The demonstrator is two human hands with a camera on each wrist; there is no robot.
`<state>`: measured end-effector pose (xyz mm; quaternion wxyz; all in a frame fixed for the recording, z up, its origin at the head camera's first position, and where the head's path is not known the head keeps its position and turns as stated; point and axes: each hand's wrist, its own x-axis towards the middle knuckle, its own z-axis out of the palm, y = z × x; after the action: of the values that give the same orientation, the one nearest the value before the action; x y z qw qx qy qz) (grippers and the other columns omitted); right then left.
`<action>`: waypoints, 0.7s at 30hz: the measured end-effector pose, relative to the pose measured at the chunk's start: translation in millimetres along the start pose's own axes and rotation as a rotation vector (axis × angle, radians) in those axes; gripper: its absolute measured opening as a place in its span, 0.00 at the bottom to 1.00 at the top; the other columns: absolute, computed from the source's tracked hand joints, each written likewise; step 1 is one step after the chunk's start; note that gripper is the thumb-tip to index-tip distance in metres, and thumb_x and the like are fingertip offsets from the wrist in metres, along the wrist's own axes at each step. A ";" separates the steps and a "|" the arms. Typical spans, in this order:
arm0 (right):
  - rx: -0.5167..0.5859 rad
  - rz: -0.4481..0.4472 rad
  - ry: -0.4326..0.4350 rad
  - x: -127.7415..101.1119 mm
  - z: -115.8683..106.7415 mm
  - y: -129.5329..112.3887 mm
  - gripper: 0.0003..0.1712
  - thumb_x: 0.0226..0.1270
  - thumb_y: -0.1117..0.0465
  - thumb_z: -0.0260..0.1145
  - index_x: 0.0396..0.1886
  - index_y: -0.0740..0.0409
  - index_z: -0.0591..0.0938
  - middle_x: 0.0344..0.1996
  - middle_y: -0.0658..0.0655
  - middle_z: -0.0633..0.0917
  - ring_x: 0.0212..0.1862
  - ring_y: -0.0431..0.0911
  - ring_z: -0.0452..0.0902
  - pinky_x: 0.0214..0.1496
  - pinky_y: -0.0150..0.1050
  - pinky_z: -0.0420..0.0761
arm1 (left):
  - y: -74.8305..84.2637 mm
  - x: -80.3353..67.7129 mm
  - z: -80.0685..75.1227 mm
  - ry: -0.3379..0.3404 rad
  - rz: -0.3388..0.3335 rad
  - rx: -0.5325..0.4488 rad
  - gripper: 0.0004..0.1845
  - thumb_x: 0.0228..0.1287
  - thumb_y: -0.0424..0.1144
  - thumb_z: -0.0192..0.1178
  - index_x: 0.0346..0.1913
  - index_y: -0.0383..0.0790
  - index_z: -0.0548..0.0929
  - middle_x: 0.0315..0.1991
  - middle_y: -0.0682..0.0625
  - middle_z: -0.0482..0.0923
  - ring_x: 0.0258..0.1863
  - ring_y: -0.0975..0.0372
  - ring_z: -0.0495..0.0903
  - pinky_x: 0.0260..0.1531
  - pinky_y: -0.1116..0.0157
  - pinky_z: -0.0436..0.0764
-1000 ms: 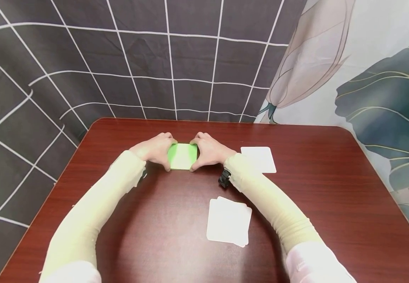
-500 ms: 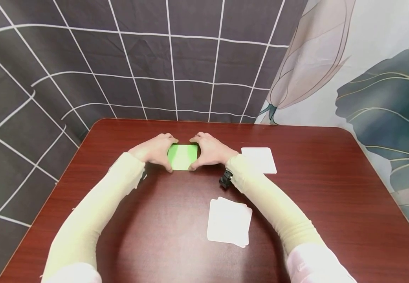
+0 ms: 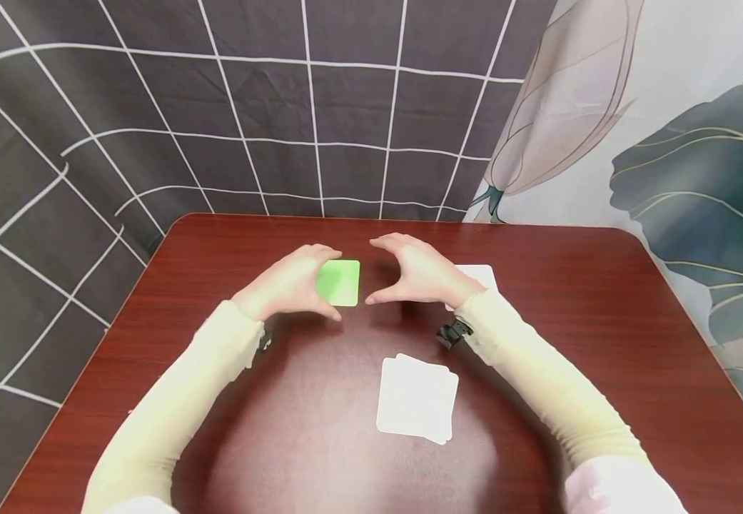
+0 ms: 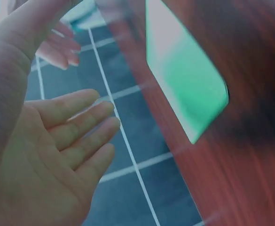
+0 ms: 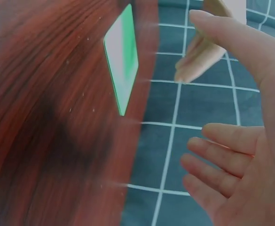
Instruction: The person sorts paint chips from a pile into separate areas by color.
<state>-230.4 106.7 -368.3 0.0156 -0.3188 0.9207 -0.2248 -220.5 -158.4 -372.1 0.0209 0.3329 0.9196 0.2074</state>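
- The green card (image 3: 340, 283) lies flat between the hands, towards the far edge of the counter (image 3: 307, 435).
- Left hand (image 3: 287, 283) and right hand (image 3: 424, 273): fingers spread, gripping nothing.
- To straighten it, I'd close in low and evenly from both sides.
- Room lies nearer; mind the white pile (image 3: 415, 398), near right.

head view, 12 o'clock away from the person: inner card (image 3: 340, 283) on table (image 3: 634, 343); left hand (image 3: 290, 282) at its 9, overlapping its edge from above; right hand (image 3: 425, 275) at its 3, apart. outer card (image 3: 482, 273) also at 3, farther out, partly hidden by that hand. card pile (image 3: 416, 400) at 5. hanging cloth (image 3: 352, 107) at 12, behind table
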 end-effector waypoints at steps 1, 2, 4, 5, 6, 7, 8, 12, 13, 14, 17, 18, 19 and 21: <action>-0.006 -0.001 0.004 -4.5 -2.5 0.4 0.61 0.44 0.28 0.78 0.73 0.57 0.72 0.67 0.55 0.75 0.69 0.49 0.67 0.70 0.47 0.66 | 4.4 -2.1 1.5 0.004 0.007 -0.005 0.57 0.31 0.55 0.86 0.66 0.28 0.75 0.61 0.40 0.77 0.59 0.49 0.74 0.62 0.55 0.72; -0.006 -0.005 0.008 -9.0 -4.9 0.5 0.61 0.45 0.28 0.77 0.73 0.57 0.71 0.67 0.55 0.75 0.69 0.49 0.67 0.70 0.47 0.66 | 8.9 -4.2 3.1 0.006 0.014 -0.010 0.57 0.31 0.55 0.86 0.66 0.28 0.75 0.61 0.40 0.76 0.59 0.49 0.73 0.62 0.55 0.71; -0.011 -0.009 0.016 -19.2 -8.3 1.2 0.61 0.45 0.28 0.77 0.74 0.58 0.71 0.67 0.55 0.75 0.69 0.49 0.66 0.70 0.48 0.66 | 18.0 -8.7 5.9 -0.001 0.015 -0.004 0.58 0.32 0.57 0.86 0.67 0.29 0.74 0.63 0.41 0.75 0.62 0.49 0.72 0.64 0.56 0.70; -0.013 -0.011 0.020 -24.3 -9.5 1.6 0.61 0.46 0.29 0.77 0.74 0.58 0.71 0.67 0.55 0.75 0.69 0.50 0.67 0.70 0.48 0.66 | 22.4 -10.9 7.6 -0.008 0.015 0.001 0.58 0.33 0.58 0.85 0.68 0.30 0.73 0.65 0.41 0.74 0.64 0.50 0.71 0.65 0.56 0.69; -0.015 -0.012 0.022 -29.6 -10.4 2.2 0.60 0.46 0.29 0.77 0.74 0.58 0.71 0.67 0.55 0.75 0.69 0.49 0.67 0.70 0.48 0.66 | 27.1 -13.2 9.1 -0.017 0.011 0.003 0.59 0.33 0.59 0.85 0.69 0.31 0.73 0.66 0.42 0.73 0.66 0.50 0.70 0.66 0.56 0.68; -0.017 -0.013 0.025 -34.8 -11.0 2.7 0.60 0.47 0.29 0.77 0.74 0.58 0.71 0.67 0.55 0.75 0.69 0.50 0.67 0.70 0.48 0.66 | 31.6 -15.3 10.8 -0.026 0.008 0.004 0.59 0.34 0.59 0.85 0.70 0.32 0.72 0.67 0.42 0.72 0.68 0.51 0.68 0.67 0.56 0.67; -0.020 -0.015 0.028 -40.0 -11.3 3.5 0.60 0.47 0.29 0.77 0.74 0.58 0.71 0.67 0.55 0.75 0.69 0.49 0.67 0.70 0.48 0.67 | 35.9 -17.6 12.7 -0.033 0.011 0.007 0.60 0.34 0.60 0.84 0.71 0.33 0.72 0.68 0.42 0.71 0.69 0.51 0.67 0.68 0.56 0.66; -0.013 -0.031 0.043 -61.5 -11.7 4.9 0.60 0.47 0.28 0.76 0.74 0.58 0.71 0.67 0.55 0.75 0.68 0.49 0.68 0.69 0.48 0.68 | 53.3 -25.3 21.7 -0.054 0.039 -0.001 0.61 0.34 0.62 0.84 0.72 0.34 0.71 0.69 0.42 0.71 0.71 0.52 0.65 0.69 0.57 0.65; -0.008 -0.040 0.047 -66.7 -11.8 4.8 0.60 0.47 0.28 0.76 0.73 0.58 0.71 0.67 0.55 0.75 0.68 0.49 0.68 0.69 0.48 0.68 | 57.3 -27.2 24.5 -0.058 0.052 -0.002 0.61 0.33 0.62 0.84 0.72 0.34 0.71 0.69 0.43 0.71 0.70 0.52 0.66 0.69 0.58 0.65; -0.004 -0.050 0.053 -72.2 -11.8 4.8 0.60 0.47 0.28 0.76 0.73 0.59 0.72 0.67 0.55 0.76 0.68 0.50 0.69 0.69 0.48 0.68 | 61.2 -29.1 27.5 -0.061 0.068 -0.001 0.61 0.33 0.63 0.83 0.72 0.34 0.71 0.69 0.43 0.71 0.70 0.53 0.66 0.69 0.58 0.65; 0.016 -0.063 0.061 -89.0 -11.6 3.8 0.60 0.47 0.29 0.77 0.72 0.60 0.72 0.66 0.57 0.76 0.69 0.52 0.68 0.69 0.50 0.67 | 72.9 -34.4 36.9 -0.074 0.114 -0.007 0.62 0.34 0.64 0.83 0.72 0.34 0.71 0.68 0.44 0.71 0.69 0.54 0.67 0.69 0.59 0.65; 0.027 -0.060 0.058 -94.8 -11.2 3.3 0.59 0.47 0.30 0.78 0.72 0.60 0.72 0.66 0.57 0.76 0.69 0.53 0.68 0.69 0.51 0.67 | 76.6 -36.1 40.1 -0.081 0.126 -0.011 0.62 0.34 0.64 0.82 0.72 0.34 0.71 0.68 0.45 0.71 0.69 0.54 0.67 0.69 0.60 0.65; 0.036 -0.055 0.054 -100.7 -10.6 2.8 0.59 0.47 0.31 0.79 0.72 0.61 0.72 0.66 0.57 0.76 0.68 0.53 0.69 0.69 0.50 0.68 | 80.0 -37.8 43.4 -0.088 0.138 -0.015 0.61 0.34 0.64 0.82 0.72 0.34 0.70 0.68 0.45 0.71 0.69 0.55 0.67 0.69 0.60 0.65; 0.048 -0.041 0.044 -112.4 -9.3 1.9 0.58 0.47 0.32 0.79 0.72 0.61 0.73 0.66 0.56 0.76 0.68 0.52 0.68 0.68 0.50 0.68 | 86.5 -41.0 49.4 -0.105 0.158 -0.023 0.60 0.36 0.63 0.82 0.72 0.34 0.70 0.68 0.46 0.71 0.69 0.56 0.68 0.68 0.61 0.65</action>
<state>-143.6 178.4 -373.6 -0.0015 -0.3320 0.9084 -0.2539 -127.7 -105.8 -387.2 0.0564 0.4147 0.8857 0.2011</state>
